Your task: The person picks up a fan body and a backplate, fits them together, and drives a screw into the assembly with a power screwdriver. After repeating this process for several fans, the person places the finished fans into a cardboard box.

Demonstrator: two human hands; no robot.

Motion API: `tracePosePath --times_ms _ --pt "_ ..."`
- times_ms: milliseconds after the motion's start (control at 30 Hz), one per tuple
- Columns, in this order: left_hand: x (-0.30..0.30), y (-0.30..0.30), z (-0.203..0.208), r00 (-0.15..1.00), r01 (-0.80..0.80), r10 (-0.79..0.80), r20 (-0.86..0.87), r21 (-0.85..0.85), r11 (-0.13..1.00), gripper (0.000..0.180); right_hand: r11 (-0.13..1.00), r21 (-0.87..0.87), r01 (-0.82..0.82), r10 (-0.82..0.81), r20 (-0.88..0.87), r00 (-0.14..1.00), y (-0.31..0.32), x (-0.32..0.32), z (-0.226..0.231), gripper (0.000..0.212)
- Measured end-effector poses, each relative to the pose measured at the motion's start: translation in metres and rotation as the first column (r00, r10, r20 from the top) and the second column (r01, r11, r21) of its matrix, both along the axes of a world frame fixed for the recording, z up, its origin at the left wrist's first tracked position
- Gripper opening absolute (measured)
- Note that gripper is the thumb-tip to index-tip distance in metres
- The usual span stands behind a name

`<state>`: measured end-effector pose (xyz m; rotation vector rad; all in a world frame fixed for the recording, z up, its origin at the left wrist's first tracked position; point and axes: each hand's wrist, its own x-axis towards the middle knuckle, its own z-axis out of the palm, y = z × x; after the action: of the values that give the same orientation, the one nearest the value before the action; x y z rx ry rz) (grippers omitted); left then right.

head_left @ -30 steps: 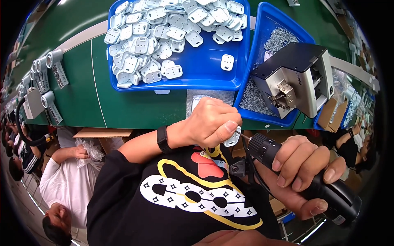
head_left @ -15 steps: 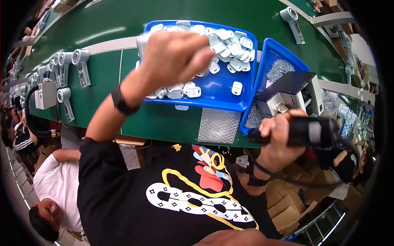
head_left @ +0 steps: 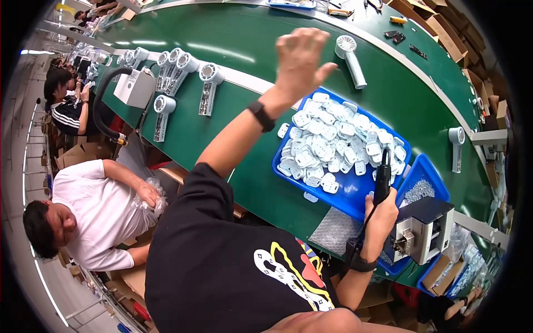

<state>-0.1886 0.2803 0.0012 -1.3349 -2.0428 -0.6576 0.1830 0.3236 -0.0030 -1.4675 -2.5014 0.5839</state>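
Note:
My left hand [head_left: 300,61] is raised beyond the far left rim of the blue tray [head_left: 288,180], thumb held apart, fingers a little bent and nothing in them. Close to its right, a white handheld fan [head_left: 353,66] lies on the green bench. Wrapped around a black electric screwdriver [head_left: 382,180], my right hand [head_left: 382,217] is over the tray's near right corner. The tool's tip points away from me, and its cable hangs along my wrist. Many small white plastic covers [head_left: 327,136] are heaped in the tray.
A smaller blue tray of screws [head_left: 420,190] sits to the right, under a black-topped screw feeder [head_left: 425,222]. Bubble wrap [head_left: 336,232] lies at the near edge. Several open-handled fans [head_left: 208,89] stand left by a grey box [head_left: 135,87]. A co-worker [head_left: 94,211] sits at left.
My left hand has moved away over the tray's far side, and a fan now lies beside it. My right hand has turned the screwdriver from sideways to pointing away. The view has shifted.

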Motion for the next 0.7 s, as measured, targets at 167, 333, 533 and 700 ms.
tracePosePath --times_ms 167,333,533,700 --pt "-0.026 -0.171 -0.038 0.633 -0.705 0.746 0.208 -0.244 0.666 0.095 0.941 -0.325 -0.089 -0.045 -0.383 0.923 0.002 0.019 0.024 0.064" --pt "-0.018 -0.260 -0.058 0.662 -0.564 0.596 0.454 -0.221 0.795 0.058 0.740 -0.631 -0.235 -0.286 -0.611 0.739 -0.017 0.019 0.052 0.076" --pt "0.065 -0.225 0.039 0.410 0.073 -0.429 0.805 0.440 0.895 0.035 0.619 -0.666 -0.416 -0.282 -0.683 0.674 -0.038 0.028 0.072 0.082" --pt "0.145 -0.167 0.061 0.098 0.548 -0.485 0.869 0.360 0.755 0.038 0.540 -0.631 -0.557 -0.290 -0.761 0.581 -0.054 0.028 0.084 0.085"
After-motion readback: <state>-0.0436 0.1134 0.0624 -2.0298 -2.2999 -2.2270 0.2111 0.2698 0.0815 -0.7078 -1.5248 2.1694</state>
